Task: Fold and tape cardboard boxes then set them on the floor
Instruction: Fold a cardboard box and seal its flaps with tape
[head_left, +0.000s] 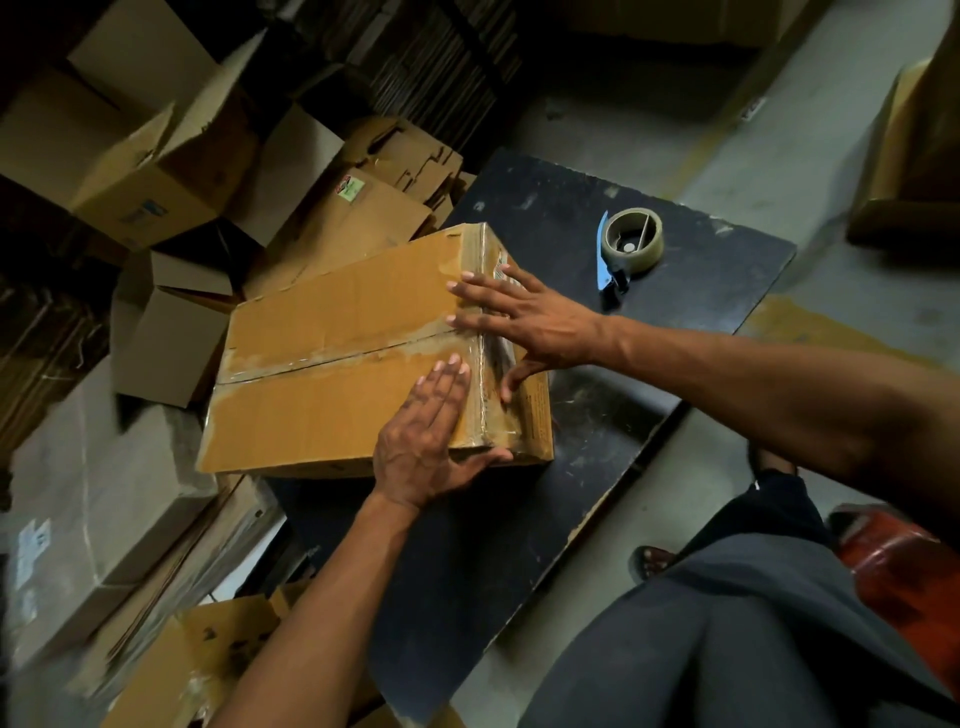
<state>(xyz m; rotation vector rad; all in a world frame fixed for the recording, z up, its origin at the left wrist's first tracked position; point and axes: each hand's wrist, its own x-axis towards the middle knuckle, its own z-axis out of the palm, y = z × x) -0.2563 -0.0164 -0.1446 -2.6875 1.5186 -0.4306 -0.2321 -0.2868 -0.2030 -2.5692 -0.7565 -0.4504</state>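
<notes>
Two flat hands (431, 436) press taped brown box (332, 364)

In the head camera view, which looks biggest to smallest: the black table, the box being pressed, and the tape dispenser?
1. Black table
2. Cardboard box, pressed by the left hand and right hand
3. Tape dispenser

The gaps in size are plain.

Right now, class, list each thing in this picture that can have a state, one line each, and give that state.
Cardboard box: flaps closed, centre seam taped, lying on the black board.
Tape dispenser: set down on the board, untouched.
Left hand: flat, pressing the box top.
Right hand: fingers spread, pressing tape over the box edge.
Boxes on the floor: flaps open.
</notes>
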